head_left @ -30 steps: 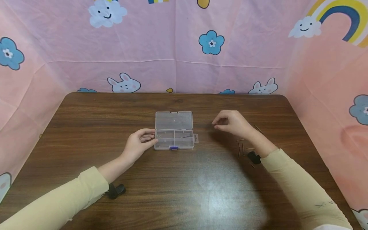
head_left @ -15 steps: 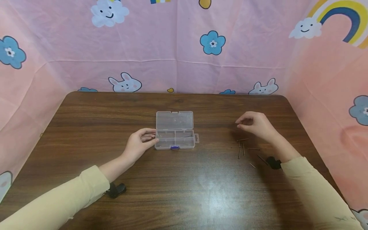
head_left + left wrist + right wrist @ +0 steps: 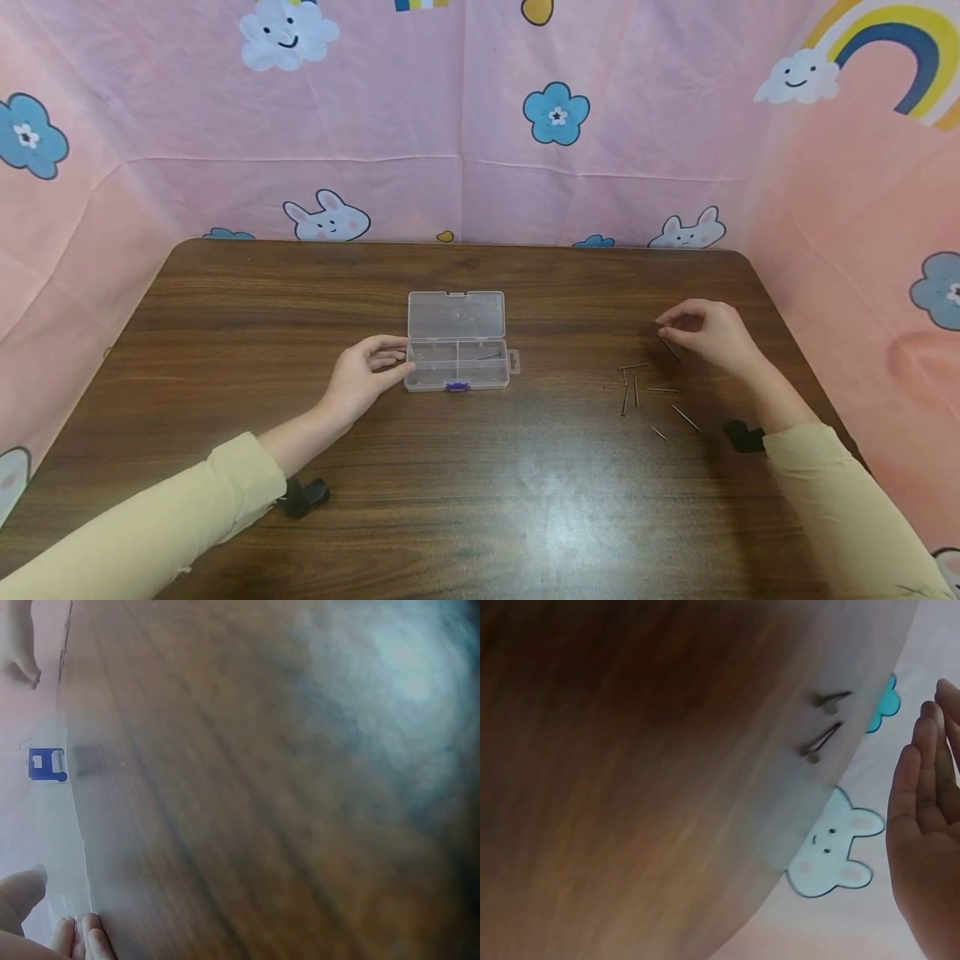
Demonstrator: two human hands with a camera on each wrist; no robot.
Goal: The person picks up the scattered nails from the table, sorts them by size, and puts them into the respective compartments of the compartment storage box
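Note:
A small clear plastic box [image 3: 456,364] lies mid-table with its lid [image 3: 455,314] folded back and a blue latch [image 3: 453,386] at the front. My left hand [image 3: 393,364] holds the box's left end between thumb and fingers; the left wrist view shows those fingertips [image 3: 84,932] against the clear wall [image 3: 71,840]. Several thin nails [image 3: 636,388] lie scattered on the right of the table. My right hand [image 3: 663,327] hovers over one separate nail [image 3: 670,348], thumb and forefinger close together, nothing visibly between them. In the right wrist view its fingers [image 3: 926,817] look straight, with two nails [image 3: 822,742] beyond.
The dark wooden table [image 3: 480,500] is walled on three sides by pink cartoon-print cloth [image 3: 450,125]. Black wrist mounts sit near each sleeve [image 3: 303,496] [image 3: 742,435]. At least one nail lies inside the box's right compartment [image 3: 487,357].
My right hand has moved right, from beside the box to above the scattered nails near the table's right side. The left hand and the box have stayed put.

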